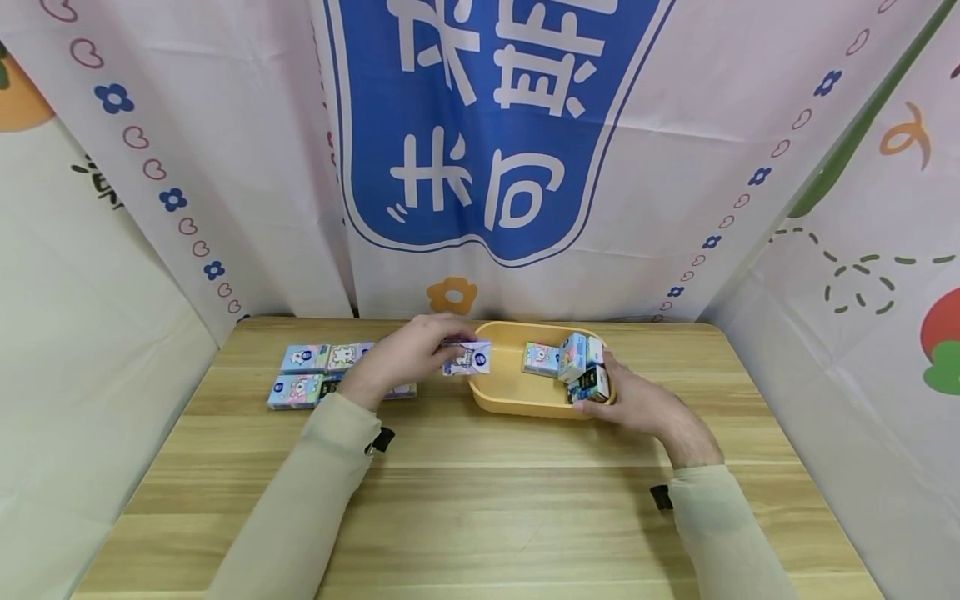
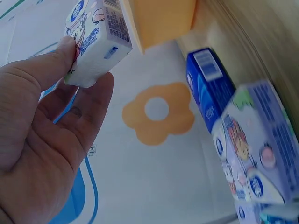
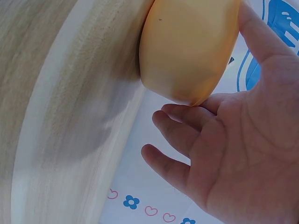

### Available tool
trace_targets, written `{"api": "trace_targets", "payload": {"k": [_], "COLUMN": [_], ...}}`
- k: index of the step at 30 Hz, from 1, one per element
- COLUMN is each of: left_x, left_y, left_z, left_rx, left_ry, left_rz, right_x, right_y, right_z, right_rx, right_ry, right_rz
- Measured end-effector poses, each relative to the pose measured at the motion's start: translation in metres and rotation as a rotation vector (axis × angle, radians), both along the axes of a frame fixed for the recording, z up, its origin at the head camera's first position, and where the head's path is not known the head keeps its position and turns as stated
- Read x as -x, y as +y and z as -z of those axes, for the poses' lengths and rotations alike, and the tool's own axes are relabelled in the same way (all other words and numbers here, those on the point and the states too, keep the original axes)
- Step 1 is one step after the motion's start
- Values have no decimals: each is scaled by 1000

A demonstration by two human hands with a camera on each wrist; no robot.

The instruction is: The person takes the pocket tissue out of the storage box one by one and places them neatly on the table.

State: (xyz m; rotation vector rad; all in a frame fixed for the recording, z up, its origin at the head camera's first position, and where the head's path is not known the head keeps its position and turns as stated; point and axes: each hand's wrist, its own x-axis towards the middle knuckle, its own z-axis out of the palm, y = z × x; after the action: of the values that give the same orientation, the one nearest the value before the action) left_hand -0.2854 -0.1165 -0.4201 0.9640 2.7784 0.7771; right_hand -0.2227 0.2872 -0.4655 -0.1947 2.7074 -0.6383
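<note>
Between thumb and fingers, my left hand (image 1: 411, 354) pinches a small purple-and-white pack (image 1: 467, 358) that resembles a pocket tissue pack. It hovers at the left rim of a yellow plastic basket (image 1: 517, 408). My right hand (image 1: 641, 400) grips the basket's right end, thumb at the near corner and other fingers round the far side. Inside the basket, a blue pack (image 1: 542, 358) lies flat, a blue-and-pink pack (image 1: 573, 357) leans tilted, and a dark pack (image 1: 590, 385) sits by the right thumb. Another pack (image 1: 594, 350) is partly hidden behind these.
On the left of the wooden table (image 1: 480, 500), several similar packs (image 1: 296, 390) lie in two rows, partly covered by my left arm. A printed white curtain (image 1: 285, 208) hangs along the table's back edge and both sides.
</note>
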Motion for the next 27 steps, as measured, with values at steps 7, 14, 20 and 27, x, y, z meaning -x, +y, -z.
{"api": "trace_targets", "payload": {"k": [7,14,20,27], "left_x": [-1,1,1,5], "left_y": [-21,-35,-40,-37], "left_z": [4,10,15,26], "left_rx": [1,10,24,40], "left_ry": [0,12,3,-7], "left_rz": [-46,-65,-71,-54], "right_x": [1,1,1,1], "right_y": [0,0,0,0], "right_z": [0,0,0,0], "right_rx": [8,13,19,19], "right_ry": [5,-2,-6,-4], "right_rz": [-6,-10,-7,-9]}}
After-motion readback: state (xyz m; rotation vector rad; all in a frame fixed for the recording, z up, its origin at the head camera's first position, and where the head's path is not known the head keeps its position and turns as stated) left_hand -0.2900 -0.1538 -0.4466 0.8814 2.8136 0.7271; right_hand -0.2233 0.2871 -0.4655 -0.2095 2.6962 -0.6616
